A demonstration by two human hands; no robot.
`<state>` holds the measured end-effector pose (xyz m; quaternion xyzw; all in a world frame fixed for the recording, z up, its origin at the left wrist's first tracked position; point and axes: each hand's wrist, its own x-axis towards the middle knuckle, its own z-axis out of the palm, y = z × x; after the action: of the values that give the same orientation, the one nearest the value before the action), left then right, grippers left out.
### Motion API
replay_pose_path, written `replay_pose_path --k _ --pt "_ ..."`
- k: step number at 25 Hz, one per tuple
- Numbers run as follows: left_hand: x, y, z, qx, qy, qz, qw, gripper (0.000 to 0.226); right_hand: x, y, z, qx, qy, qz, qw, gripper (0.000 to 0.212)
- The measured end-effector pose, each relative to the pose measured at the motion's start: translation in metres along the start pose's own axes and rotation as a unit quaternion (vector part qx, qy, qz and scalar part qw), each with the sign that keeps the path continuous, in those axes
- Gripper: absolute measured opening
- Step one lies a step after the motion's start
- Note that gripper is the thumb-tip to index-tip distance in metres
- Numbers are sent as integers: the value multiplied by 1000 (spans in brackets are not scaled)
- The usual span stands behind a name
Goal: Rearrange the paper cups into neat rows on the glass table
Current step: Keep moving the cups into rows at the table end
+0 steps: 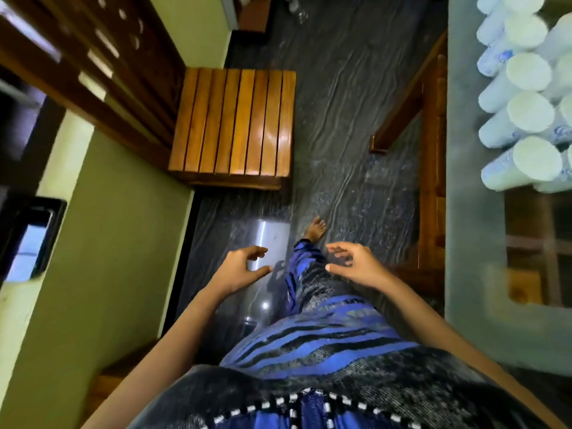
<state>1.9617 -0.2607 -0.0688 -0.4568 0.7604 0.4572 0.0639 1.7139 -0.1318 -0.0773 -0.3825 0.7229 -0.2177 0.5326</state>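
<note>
Above a dark marble floor (340, 119), the fingers (255, 251) of the left hand (238, 267) and right hand (356, 264) were loosely curled, grasping nothing. Paper cups (526, 113) stood packed together on the glass worktop (473, 212) at two o'clock, with a slatted wooden stool (235, 122) at eleven.

This looks like a room in someone's home. A polished dark stone floor (340, 119) runs up the middle of the frame. At upper centre a slatted wooden stool (232, 125) stands by a pale green wall (117, 243). A wood-framed glass table (473, 212) fills the right edge, and a bare foot (315, 229) rests on the floor.
</note>
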Motion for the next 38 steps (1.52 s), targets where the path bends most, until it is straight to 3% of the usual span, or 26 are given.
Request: replay_pose_path --k 4,10,14,18,29,38 --pt "103 52 -49 12 -12 21 1000 47 66 -29 -72 7 20 5 1000 48" --pt "244 157 -109 65 -94 107 988 49 138 -61 -171 43 71 53 995 50" --pt "322 198 -139 123 -131 138 974 46 183 -70 -218 64 86 82 991 51" --pt "429 231 -170 104 -152 157 970 40 257 -85 -287 55 91 87 991 52" --pt "668 306 -306 19 -115 79 990 49 477 -217 -492 40 96 45 994 48" --pt "868 394 -363 45 -122 72 989 49 612 -246 -651 85 121 22 989 44"
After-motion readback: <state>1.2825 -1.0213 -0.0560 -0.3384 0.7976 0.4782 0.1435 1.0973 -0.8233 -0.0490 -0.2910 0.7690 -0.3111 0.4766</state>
